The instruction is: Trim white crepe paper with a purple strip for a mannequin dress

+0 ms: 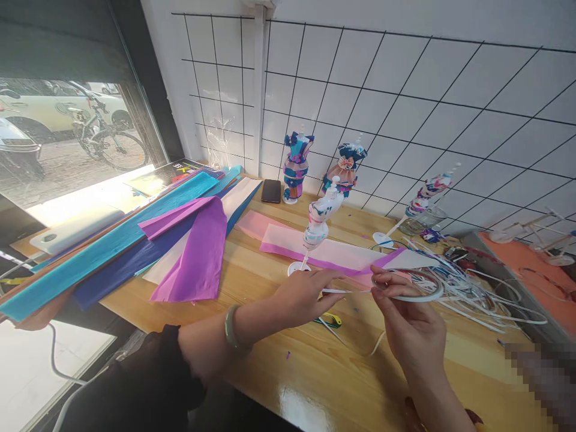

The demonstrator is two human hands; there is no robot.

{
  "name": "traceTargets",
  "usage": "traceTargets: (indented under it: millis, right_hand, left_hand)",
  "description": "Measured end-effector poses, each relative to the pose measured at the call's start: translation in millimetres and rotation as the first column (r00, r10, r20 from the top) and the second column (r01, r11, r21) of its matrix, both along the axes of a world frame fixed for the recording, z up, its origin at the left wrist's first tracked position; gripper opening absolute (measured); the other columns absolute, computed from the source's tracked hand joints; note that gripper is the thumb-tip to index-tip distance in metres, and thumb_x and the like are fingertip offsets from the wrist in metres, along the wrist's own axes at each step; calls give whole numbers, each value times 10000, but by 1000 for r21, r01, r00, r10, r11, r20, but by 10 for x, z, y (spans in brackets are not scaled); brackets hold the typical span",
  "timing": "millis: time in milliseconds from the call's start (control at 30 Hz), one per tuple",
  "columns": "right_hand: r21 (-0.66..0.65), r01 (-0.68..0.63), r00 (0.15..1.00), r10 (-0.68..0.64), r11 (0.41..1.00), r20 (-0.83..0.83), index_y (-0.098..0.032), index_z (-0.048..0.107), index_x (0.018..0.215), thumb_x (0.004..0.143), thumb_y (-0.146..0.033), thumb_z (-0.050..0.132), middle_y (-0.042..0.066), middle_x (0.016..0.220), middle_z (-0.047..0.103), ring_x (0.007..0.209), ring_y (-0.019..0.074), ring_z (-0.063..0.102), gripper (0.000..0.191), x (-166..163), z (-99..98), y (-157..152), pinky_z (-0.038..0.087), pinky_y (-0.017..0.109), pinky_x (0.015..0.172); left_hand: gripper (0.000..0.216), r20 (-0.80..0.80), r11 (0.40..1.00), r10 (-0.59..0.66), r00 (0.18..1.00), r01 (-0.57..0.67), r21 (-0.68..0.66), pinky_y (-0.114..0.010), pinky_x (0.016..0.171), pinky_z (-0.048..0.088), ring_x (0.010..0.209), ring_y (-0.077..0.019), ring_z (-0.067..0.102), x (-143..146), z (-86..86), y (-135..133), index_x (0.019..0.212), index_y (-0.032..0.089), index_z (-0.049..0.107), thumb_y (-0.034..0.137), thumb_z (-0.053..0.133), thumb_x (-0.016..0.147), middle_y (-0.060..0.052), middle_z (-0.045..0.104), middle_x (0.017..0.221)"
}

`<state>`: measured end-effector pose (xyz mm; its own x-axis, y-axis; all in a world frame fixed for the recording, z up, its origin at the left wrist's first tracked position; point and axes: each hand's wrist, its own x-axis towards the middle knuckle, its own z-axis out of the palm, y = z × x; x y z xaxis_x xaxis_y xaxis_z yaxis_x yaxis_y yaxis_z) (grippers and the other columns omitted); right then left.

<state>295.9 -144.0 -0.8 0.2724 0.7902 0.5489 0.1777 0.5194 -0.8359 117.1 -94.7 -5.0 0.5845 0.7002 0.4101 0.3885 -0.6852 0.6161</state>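
Observation:
My left hand point(299, 297) pinches a narrow white tape strip point(336, 291) between thumb and fingers. Held up on the right, my right hand point(411, 318) grips a thin ring-shaped roll of white tape point(429, 294), its fingertips close together near the left hand. A fine stretch of strip seems to run between the two hands. Beneath them lies a yellow-green utility knife point(332, 320), partly hidden by the left hand. Just beyond the left hand stands a small white dress form point(317, 222) with pink and blue patches. Pink and purple crepe paper point(306, 243) lies behind it.
Crepe paper strips in turquoise point(135, 225), navy and purple point(202, 258) cover the left side. Dressed mannequins point(297, 168) and a phone point(271, 191) stand along the grid wall. Another form point(429, 192) leans near tangled white strips point(472, 288). An orange-lined tray point(526, 264) sits right.

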Motion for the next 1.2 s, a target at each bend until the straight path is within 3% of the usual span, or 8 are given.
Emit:
traceTargets:
  millis: [200,333,633,833,1200]
  right_hand:
    - [-96,-146,908,94,985,-409,-213,553,603,610,-88,720,-24,884,619,1071,225,554,209,-2,4,33,333,495,1016]
    - [-161,-226,831,104,961,-546,-197,503,540,574,-64,717,-36,879,628,1079,222,552,255,19,17,45,302,484,1047]
    - [-167,-206,779,58,964,-624,-231,586,620,521,8,631,-63,816,633,1008,169,582,262,223,31,109,314,446,1063]
    - [-172,-185,817,54,968,-574,-239,595,629,525,-3,592,-42,811,628,973,161,584,257,295,-27,142,291,461,1075]
    - [-164,-241,729,67,956,-681,-222,513,563,485,31,557,-56,744,595,877,135,596,268,318,-35,163,269,466,1094]
  left_hand:
    - [210,-52,929,55,997,-32,370,-225,553,431,682,-126,633,-15,-28,-32,1054,175,516,271,428,890,-5,678,814]
    - [215,-62,870,65,996,-26,492,-216,525,418,667,-120,634,-17,-87,-20,1082,174,482,261,408,900,-6,676,823]
    - [209,-106,877,75,992,-15,479,-212,539,405,661,-107,622,-18,-119,18,1076,171,479,252,407,897,-18,665,846]
    - [204,-110,886,85,990,-24,463,-224,544,401,669,-118,625,-22,-113,20,1060,179,483,285,402,907,-20,673,863]
    - [211,-170,862,101,980,-1,506,-223,530,358,627,-110,577,-16,-123,43,947,170,519,294,349,927,-13,628,761]
